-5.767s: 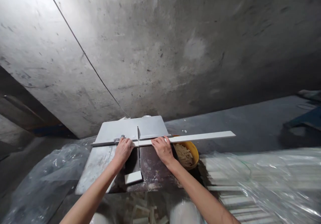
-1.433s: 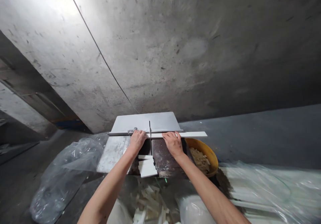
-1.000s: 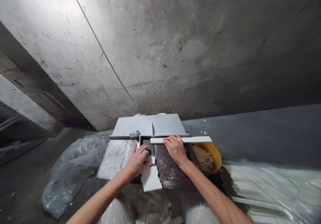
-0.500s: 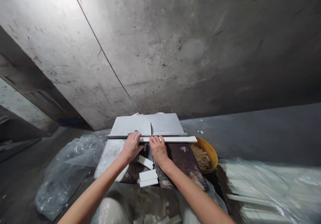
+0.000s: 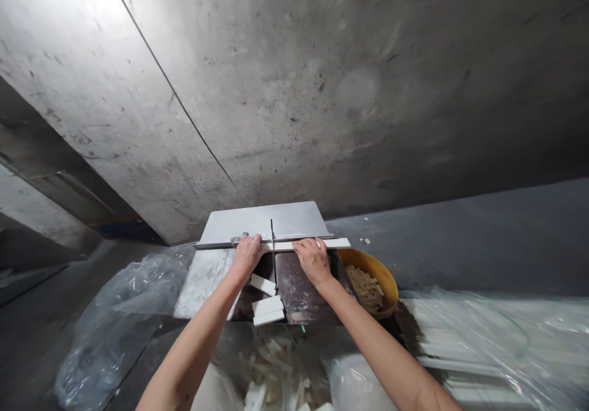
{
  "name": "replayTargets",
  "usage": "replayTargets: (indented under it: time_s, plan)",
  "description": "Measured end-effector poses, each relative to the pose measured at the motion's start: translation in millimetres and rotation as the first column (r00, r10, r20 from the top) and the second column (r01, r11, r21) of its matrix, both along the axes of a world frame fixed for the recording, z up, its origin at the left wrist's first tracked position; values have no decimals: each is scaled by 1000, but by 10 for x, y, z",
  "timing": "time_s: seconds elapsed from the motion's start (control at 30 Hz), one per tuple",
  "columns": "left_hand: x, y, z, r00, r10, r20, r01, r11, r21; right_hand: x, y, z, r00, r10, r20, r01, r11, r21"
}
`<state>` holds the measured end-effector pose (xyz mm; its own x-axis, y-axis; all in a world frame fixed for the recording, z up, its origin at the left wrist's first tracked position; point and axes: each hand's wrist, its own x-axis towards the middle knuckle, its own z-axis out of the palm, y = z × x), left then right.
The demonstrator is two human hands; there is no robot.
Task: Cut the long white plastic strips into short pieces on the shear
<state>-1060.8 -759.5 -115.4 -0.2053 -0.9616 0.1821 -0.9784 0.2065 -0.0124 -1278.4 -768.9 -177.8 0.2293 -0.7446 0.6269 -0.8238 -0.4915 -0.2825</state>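
A long white strip (image 5: 338,243) lies along a dark metal bar across the saw table (image 5: 202,282). A thin upright blade (image 5: 272,230) stands at the table's middle, with the strip across its line. My left hand (image 5: 249,253) is closed on the strip's left end, just left of the blade. To the right of the blade, my right hand (image 5: 313,259) grips the strip, its fingers over the top edge. Short white pieces (image 5: 267,305) rest on the near part of the table, and another short piece (image 5: 262,284) lies just beyond them.
A yellow bucket (image 5: 390,279) with small offcuts stands right of the table. Clear plastic (image 5: 124,313) lies on the left floor. Wrapped white strips (image 5: 497,331) lie at the right. More offcuts (image 5: 271,368) are below the table's near edge. A concrete wall (image 5: 294,92) rises behind.
My right hand has moved right along the strip, away from the blade. My left hand has closed at the strip's left end. The view has shifted slightly.
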Motion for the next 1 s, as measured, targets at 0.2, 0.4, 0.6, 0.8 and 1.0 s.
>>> replayTargets:
  time_s: [0.2,0.4,0.6,0.8,1.0]
  plan:
    - [-39,177,-36,998,-67,4,67,997,-39,-49,194,14,1000,8,-3,-8,1000,-9]
    - [-16,694,-110,990,-137,-29,137,991,-11,-163,463,-42,999,47,-1,-47,999,-20]
    - [176,1288,-135,921,-355,-159,356,934,-19,293,422,59,989,136,-51,-134,990,34]
    - [509,1264,-33,921,-314,-230,268,941,-207,653,466,81,987,138,-86,-132,989,69]
    - [250,652,-33,969,-180,-169,159,978,-133,730,545,75,984,102,-146,-94,994,64]
